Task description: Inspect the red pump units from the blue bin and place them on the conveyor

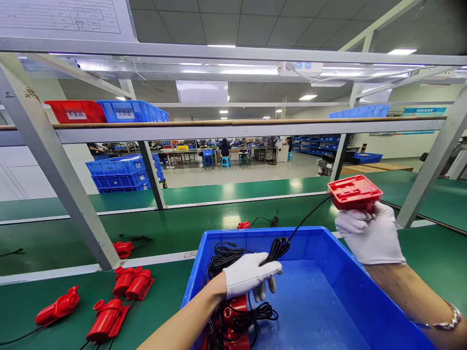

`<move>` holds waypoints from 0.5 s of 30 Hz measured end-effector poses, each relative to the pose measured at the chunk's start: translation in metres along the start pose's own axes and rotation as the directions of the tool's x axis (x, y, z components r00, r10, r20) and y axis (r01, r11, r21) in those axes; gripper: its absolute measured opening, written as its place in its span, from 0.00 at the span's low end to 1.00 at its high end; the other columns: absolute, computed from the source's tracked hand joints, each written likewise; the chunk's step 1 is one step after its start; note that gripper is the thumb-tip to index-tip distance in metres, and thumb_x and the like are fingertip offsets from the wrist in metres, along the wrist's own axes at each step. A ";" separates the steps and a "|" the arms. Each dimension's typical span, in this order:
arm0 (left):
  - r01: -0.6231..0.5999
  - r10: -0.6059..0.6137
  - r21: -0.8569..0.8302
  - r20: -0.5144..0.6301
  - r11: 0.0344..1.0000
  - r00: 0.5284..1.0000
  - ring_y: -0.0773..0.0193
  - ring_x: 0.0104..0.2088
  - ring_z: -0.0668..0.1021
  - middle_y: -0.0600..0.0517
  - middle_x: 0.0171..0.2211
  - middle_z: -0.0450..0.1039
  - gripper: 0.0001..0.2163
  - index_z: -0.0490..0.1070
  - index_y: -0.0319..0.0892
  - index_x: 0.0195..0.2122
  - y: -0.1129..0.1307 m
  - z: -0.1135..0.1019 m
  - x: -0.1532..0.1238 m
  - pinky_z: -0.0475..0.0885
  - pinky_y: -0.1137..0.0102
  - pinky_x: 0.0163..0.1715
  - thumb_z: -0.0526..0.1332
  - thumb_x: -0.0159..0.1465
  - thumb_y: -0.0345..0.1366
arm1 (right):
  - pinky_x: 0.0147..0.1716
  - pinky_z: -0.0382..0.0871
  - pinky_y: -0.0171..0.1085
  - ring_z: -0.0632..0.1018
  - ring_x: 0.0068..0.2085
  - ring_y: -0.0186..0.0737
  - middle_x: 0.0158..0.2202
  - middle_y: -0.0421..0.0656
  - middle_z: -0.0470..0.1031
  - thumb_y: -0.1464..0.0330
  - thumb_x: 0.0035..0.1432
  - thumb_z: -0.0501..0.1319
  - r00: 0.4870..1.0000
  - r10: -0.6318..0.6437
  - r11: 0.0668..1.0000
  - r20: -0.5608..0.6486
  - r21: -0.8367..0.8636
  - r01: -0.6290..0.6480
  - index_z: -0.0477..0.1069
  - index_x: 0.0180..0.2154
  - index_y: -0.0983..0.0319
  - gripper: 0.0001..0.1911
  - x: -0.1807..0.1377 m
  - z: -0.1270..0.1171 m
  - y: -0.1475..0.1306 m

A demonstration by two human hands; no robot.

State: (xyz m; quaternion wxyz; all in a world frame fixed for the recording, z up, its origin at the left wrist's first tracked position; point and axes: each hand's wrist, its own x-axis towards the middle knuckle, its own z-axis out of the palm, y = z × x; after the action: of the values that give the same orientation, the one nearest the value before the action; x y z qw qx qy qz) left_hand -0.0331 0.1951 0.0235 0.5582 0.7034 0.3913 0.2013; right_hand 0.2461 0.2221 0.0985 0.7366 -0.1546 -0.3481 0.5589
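Gloved right hand (372,235) holds red device (354,191).

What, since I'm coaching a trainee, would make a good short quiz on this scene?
1. Which hand holds up the red housing?
2. True or false: the coiled black cable at the left hand runs up to that housing.
3. Fill the gap: the large bin under the left hand is coloured ____.

Key:
1. The right hand.
2. True.
3. Blue.
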 end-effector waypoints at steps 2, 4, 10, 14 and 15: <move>0.032 -0.035 0.059 0.044 0.998 0.998 0.71 0.16 0.69 0.51 0.31 0.77 0.19 0.69 0.42 0.44 0.003 0.001 -0.004 0.62 0.76 0.17 0.56 0.65 0.54 | 0.18 0.47 0.27 0.49 0.20 0.24 0.23 0.34 0.44 0.68 0.59 0.54 0.999 -0.047 0.999 0.007 0.002 0.047 0.47 0.27 0.61 0.15 0.001 -0.002 -0.008; 0.063 -0.076 0.116 0.112 0.991 0.991 0.70 0.16 0.69 0.52 0.28 0.76 0.17 0.70 0.43 0.42 0.005 0.002 -0.007 0.59 0.76 0.17 0.56 0.65 0.52 | 0.18 0.46 0.26 0.49 0.20 0.24 0.23 0.34 0.44 0.69 0.59 0.54 0.998 -0.068 0.998 0.007 0.014 0.068 0.45 0.27 0.61 0.16 0.003 -0.003 -0.016; 0.066 -0.207 0.401 0.320 0.914 0.925 0.68 0.17 0.66 0.55 0.23 0.71 0.12 0.67 0.45 0.31 -0.001 0.007 -0.008 0.64 0.72 0.20 0.56 0.64 0.48 | 0.17 0.42 0.28 0.49 0.19 0.23 0.22 0.34 0.46 0.66 0.60 0.54 0.994 -0.092 0.991 0.065 -0.096 0.098 0.47 0.26 0.60 0.15 0.002 -0.002 -0.036; 0.046 -0.304 0.585 0.351 0.810 0.885 0.61 0.26 0.74 0.53 0.29 0.75 0.14 0.74 0.48 0.39 -0.008 0.010 -0.007 0.69 0.68 0.29 0.57 0.63 0.51 | 0.19 0.36 0.35 0.53 0.16 0.23 0.17 0.34 0.50 0.63 0.64 0.50 0.995 -0.096 0.921 -0.007 -0.379 0.086 0.50 0.26 0.59 0.15 0.016 -0.009 -0.066; 0.007 -0.294 0.649 0.336 0.761 0.895 0.60 0.30 0.75 0.52 0.32 0.76 0.16 0.75 0.48 0.41 -0.008 0.011 -0.007 0.68 0.67 0.31 0.57 0.62 0.52 | 0.21 0.36 0.36 0.54 0.15 0.23 0.16 0.34 0.51 0.62 0.65 0.48 0.996 -0.083 0.861 -0.037 -0.506 0.053 0.52 0.27 0.58 0.14 0.024 -0.013 -0.076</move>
State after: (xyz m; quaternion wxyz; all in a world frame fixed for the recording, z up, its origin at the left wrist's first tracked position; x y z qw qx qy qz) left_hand -0.0327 0.1834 0.0137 0.3740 0.8410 0.3635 -0.1440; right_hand 0.3132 0.2217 0.1445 0.6997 -0.3453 -0.4657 0.4175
